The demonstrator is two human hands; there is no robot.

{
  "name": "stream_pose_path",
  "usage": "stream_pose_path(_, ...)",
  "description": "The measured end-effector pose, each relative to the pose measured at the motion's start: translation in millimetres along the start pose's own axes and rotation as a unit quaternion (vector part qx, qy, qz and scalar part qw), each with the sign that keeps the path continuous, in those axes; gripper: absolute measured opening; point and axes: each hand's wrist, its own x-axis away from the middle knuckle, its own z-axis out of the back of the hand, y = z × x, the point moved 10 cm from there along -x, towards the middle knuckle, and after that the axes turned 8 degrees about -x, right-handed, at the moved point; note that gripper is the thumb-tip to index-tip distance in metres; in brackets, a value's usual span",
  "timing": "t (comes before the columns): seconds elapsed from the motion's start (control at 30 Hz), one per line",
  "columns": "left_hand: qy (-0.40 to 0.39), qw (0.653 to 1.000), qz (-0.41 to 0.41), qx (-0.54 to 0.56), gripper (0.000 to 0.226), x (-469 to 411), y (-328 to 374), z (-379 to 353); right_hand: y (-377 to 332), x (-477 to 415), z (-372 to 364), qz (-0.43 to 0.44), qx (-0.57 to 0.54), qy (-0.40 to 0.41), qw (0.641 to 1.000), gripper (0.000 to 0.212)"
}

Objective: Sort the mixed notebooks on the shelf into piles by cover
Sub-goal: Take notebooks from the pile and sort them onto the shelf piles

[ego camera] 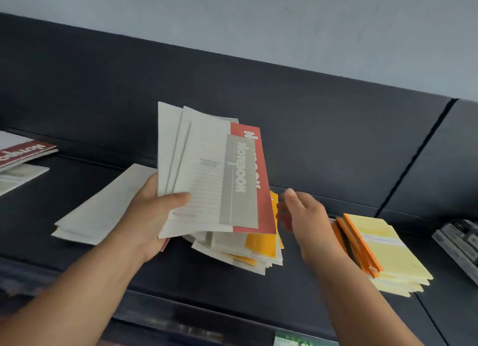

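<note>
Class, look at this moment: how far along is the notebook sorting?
Done: a pile of yellow, orange-spined notebooks at right, pale grey ones at left, red-covered ones far left. In hand: the left hand holds a fan of grey and red notebooks; the right hand reaches empty beside it. Left: the mixed heap underneath.

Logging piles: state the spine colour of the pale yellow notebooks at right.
Orange spines on the pale yellow notebooks; head view shows it.
</note>
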Motion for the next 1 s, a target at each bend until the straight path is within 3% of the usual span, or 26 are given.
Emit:
stream_pose_path(0.03, -0.002, 1.000, -0.002, -0.009, 0.042, 0.9, -0.8, -6.3, -1.3, 4.3, -10.0, -0.032, -0.052, -0.038, 0.997, 0.027)
stream_pose_path(0.1, -0.003, 1.000, -0.009, -0.023, 0.042, 1.7, -1.0, -18.3, -1.4, 9.9, -27.2, -0.050, -0.045, -0.089, 0.994, 0.047)
stream_pose_path(0.17, -0.007, 0.999, -0.015, -0.030, 0.041, 1.2, -0.9, -27.0, -3.7, 11.6, -30.5, -0.026, -0.022, -0.071, 0.997, 0.071)
stream_pose_path(0.23, -0.012, 0.999, -0.016, -0.033, 0.040, 0.3, -0.1, -32.2, -4.6, 9.8, -24.6, 0.003, -0.008, -0.034, 0.999, 0.080)
stream_pose_path(0.57, -0.011, 1.000, 0.008, -0.022, 0.032, -12.4, 2.4, -15.9, 4.9, -1.9, -8.0, -0.008, -0.056, 0.011, 0.998, 0.027)
stream_pose_path(0.77, 0.071, 0.997, -0.008, 0.001, 0.026, -18.8, 22.8, 44.2, 20.6, -6.3, 16.9, -0.024, -0.096, 0.082, 0.992, 0.025)
stream_pose_path(0.87, 0.096, 0.995, -0.018, 0.009, 0.028, -20.2, 33.4, 71.6, 38.0, -8.3, 11.5, -0.040, 0.032, 0.082, 0.995, 0.030)
stream_pose_path(0.93, 0.098, 0.995, -0.019, 0.012, 0.029, -19.6, 36.2, 79.5, 48.3, -8.3, 2.2, -0.047, 0.172, 0.074, 0.981, 0.033)
stream_pose_path(1.0, 0.089, 0.996, -0.016, 0.016, 0.029, -17.4, 35.4, 78.6, 51.5, -6.8, -5.0, -0.047, 0.234, 0.066, 0.969, 0.035)
